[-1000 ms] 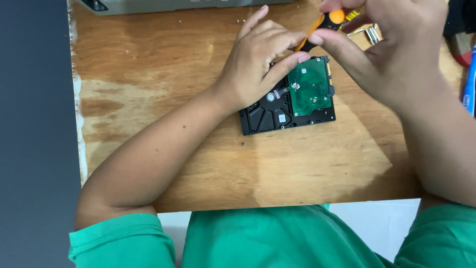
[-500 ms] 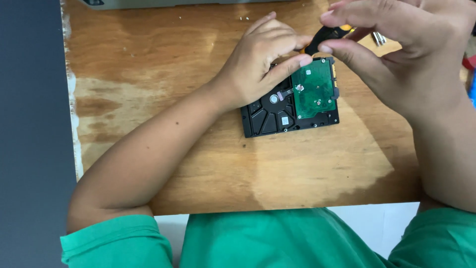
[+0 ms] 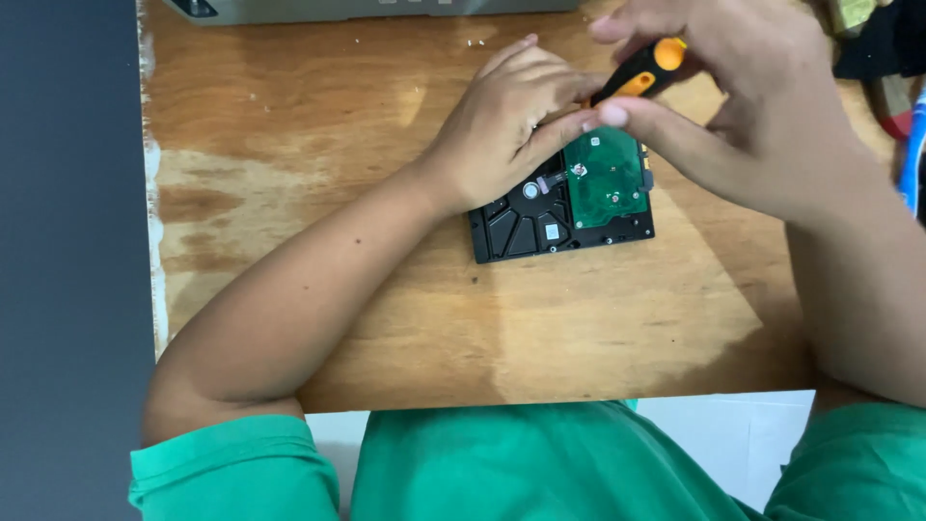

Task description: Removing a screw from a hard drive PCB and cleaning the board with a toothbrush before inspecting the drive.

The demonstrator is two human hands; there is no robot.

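Two hands of mine work over one hard drive (image 3: 564, 212) lying flat on the wooden table (image 3: 318, 145), circuit side up. Its long axis runs left to right across my view, tilted slightly so the right end sits a little farther from me. The green circuit board (image 3: 606, 178) covers the right half; the bare black casing with its ribbed pockets fills the left half, nearer my left forearm.

My left hand (image 3: 506, 125) rests on the drive's far left corner, fingers curled down and pressing on the casing, the fingertips reaching toward the board's upper edge. It is closed against the drive, not wrapped around it.

My right hand (image 3: 743, 106) is closed on a screwdriver (image 3: 641, 72) with a black and orange handle, pinched between thumb and fingers. The handle slants from upper right down to lower left, pointing toward the board's far edge; its tip is hidden behind my left fingers, so I cannot tell where it lands.

A grey box's edge (image 3: 367, 10) lies along the table's far side. My green sleeves (image 3: 231, 463) show at the bottom.
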